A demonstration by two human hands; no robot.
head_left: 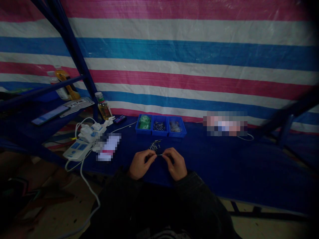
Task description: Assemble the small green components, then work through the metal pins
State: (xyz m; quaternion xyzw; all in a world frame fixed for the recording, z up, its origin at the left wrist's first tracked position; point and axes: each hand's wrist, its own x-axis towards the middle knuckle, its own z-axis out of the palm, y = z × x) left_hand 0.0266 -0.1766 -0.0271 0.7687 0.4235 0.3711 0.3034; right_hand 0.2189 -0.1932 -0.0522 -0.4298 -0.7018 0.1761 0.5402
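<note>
A thin, dark, pin-like metal piece (159,155) spans the gap between my two hands, low over the blue table. My left hand (142,163) pinches its left end between thumb and forefinger. At the other end, the fingertips of my right hand (175,163) are closed on it in the same way. The piece is too small for me to tell its exact kind or whether it is made of two parts. Just beyond my left fingertips lies a loose pile of small metal pins (155,145).
Three joined blue bins (159,134) hold a green bag, small metal pieces and clear bagged parts. To the left are a phone (109,147), a white power strip (77,150) with cables and a drink bottle (103,106). A striped sheet (174,53) hangs behind.
</note>
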